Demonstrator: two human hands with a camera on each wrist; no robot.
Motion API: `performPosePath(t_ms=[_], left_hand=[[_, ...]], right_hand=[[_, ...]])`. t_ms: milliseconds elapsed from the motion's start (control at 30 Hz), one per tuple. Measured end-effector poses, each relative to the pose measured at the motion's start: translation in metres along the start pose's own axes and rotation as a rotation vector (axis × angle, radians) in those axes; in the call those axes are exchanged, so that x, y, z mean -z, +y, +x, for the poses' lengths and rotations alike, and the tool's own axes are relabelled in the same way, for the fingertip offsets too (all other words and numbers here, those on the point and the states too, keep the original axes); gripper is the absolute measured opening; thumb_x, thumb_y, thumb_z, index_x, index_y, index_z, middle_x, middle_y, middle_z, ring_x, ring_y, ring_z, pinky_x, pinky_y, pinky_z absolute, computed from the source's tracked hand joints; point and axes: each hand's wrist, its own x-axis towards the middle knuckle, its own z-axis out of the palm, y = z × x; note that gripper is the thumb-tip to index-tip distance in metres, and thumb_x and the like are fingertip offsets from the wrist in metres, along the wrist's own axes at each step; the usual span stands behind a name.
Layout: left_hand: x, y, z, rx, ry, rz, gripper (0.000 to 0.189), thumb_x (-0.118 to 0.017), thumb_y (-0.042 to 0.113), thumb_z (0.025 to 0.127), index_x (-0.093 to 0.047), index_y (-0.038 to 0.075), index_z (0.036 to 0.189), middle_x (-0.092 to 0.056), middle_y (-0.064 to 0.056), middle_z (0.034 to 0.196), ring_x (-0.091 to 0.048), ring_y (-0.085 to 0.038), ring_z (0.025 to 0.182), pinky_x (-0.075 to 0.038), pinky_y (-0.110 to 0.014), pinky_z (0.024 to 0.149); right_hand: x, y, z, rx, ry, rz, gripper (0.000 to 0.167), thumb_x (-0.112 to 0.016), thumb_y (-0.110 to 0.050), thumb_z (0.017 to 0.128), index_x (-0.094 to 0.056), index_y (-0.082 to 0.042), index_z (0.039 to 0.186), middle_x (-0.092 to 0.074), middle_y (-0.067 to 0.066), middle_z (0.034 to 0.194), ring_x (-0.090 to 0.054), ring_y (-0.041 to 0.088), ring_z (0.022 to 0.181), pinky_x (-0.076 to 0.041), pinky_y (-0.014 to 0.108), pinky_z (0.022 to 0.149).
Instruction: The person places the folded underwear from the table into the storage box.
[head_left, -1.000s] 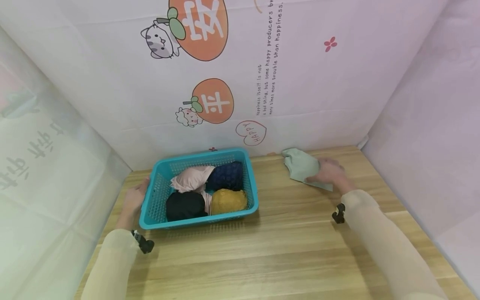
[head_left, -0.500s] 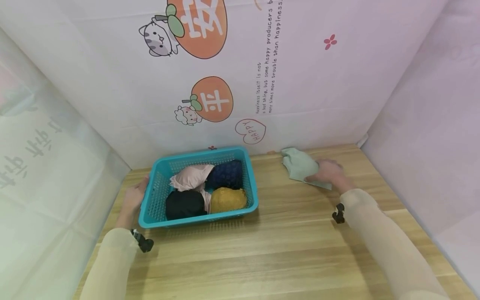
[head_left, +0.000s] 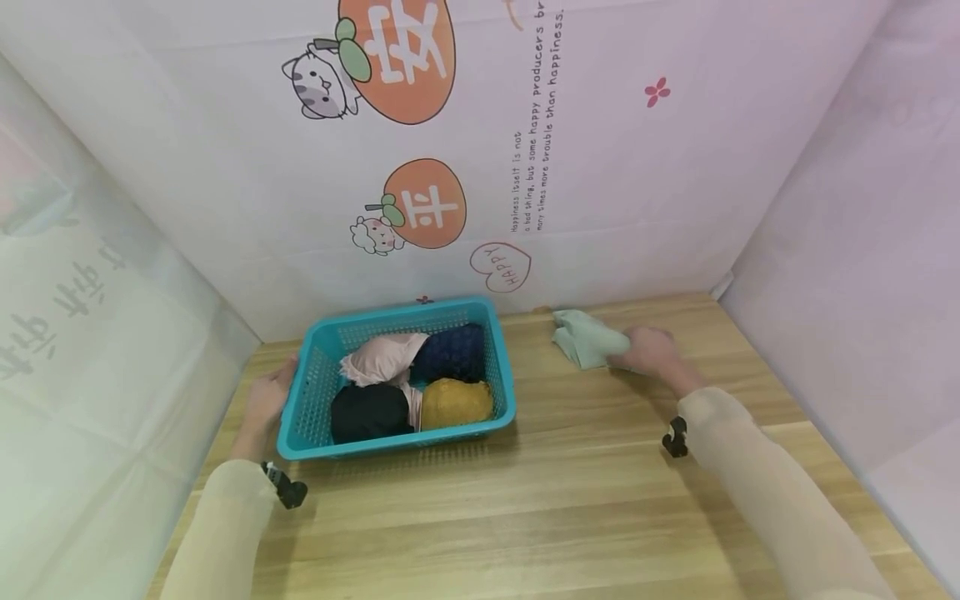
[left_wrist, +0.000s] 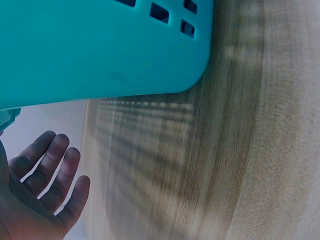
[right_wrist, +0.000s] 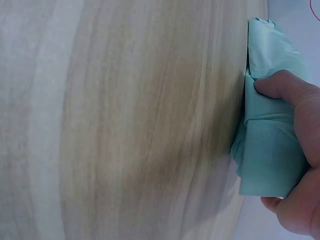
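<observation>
In the head view my left hand (head_left: 267,400) lies at the left side of a turquoise plastic basket (head_left: 295,433). Its fingers (left_wrist: 61,175) extend loosely in the left wrist view, apart from the basket wall; the thumb is mostly out of frame near the rim. To the basket's right, my right hand (head_left: 651,350) grips a folded pale green cloth (head_left: 588,339) low over the table. The right wrist view has the thumb pressed on top of the cloth (right_wrist: 272,155), with most fingers hidden behind it.
Inside the basket sit several fabric bundles: pale pink (head_left: 386,357), navy (head_left: 452,353), black (head_left: 371,412) and mustard (head_left: 456,402). The wood-grain table (head_left: 480,525) meets a printed white sheet (head_left: 600,167) at the back, with sheets on both sides too.
The cloth's near right end no longer lies spread below my right hand; the cloth is more compact and slightly further left. My right hand has shifted a little left. Left hand and basket stay put.
</observation>
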Motion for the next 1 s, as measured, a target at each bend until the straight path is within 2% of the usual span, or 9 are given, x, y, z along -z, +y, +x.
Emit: performPosePath(t_ms=[200, 367, 467, 667, 1000], left_hand=[[0.000, 0.002, 0.000, 0.014, 0.010, -0.003, 0.105, -0.015, 0.083, 0.090, -0.029, 0.003, 0.155, -0.031, -0.028, 0.158, -0.033, -0.050, 0.144, -0.032, -0.063, 0.115], [0.000, 0.002, 0.000, 0.017, 0.017, 0.012, 0.104, -0.014, 0.084, 0.090, -0.029, 0.004, 0.155, -0.031, -0.028, 0.158, -0.031, -0.051, 0.144, -0.031, -0.064, 0.115], [-0.001, 0.002, -0.001, 0.019, 0.019, 0.007, 0.105, -0.015, 0.084, 0.089, -0.029, 0.004, 0.155, -0.030, -0.028, 0.159, -0.031, -0.051, 0.145, -0.030, -0.064, 0.115], [-0.002, 0.001, -0.001, 0.025, 0.019, -0.006, 0.104, -0.015, 0.084, 0.089, -0.031, 0.005, 0.155, -0.031, -0.026, 0.159, -0.032, -0.050, 0.145, -0.032, -0.063, 0.115], [-0.001, -0.001, -0.002, -0.014, 0.006, 0.017, 0.102, -0.015, 0.081, 0.092, -0.035, 0.001, 0.153, -0.040, -0.030, 0.153, -0.042, -0.050, 0.138, -0.038, -0.062, 0.110]], right_hand=[[-0.001, 0.001, 0.001, -0.006, 0.061, 0.024, 0.045, -0.076, -0.046, 0.082, -0.068, -0.005, 0.099, -0.070, 0.009, 0.085, -0.061, 0.025, 0.077, -0.043, 0.045, 0.078], [0.004, -0.001, -0.002, 0.006, 0.099, 0.034, 0.054, -0.077, -0.047, 0.081, -0.069, -0.002, 0.108, -0.072, 0.013, 0.087, -0.062, 0.027, 0.077, -0.044, 0.046, 0.077], [0.006, -0.001, -0.003, 0.011, 0.114, 0.031, 0.054, -0.077, -0.048, 0.081, -0.069, -0.003, 0.110, -0.071, 0.012, 0.084, -0.060, 0.026, 0.074, -0.044, 0.042, 0.072], [0.007, -0.002, -0.005, 0.023, 0.165, 0.049, 0.043, -0.077, -0.045, 0.080, -0.068, -0.007, 0.097, -0.067, 0.008, 0.075, -0.055, 0.022, 0.066, -0.039, 0.034, 0.061], [0.010, -0.009, -0.008, 0.057, 0.238, 0.031, 0.038, -0.077, -0.045, 0.079, -0.059, -0.011, 0.077, -0.058, 0.003, 0.064, -0.050, 0.020, 0.059, -0.037, 0.032, 0.053]])
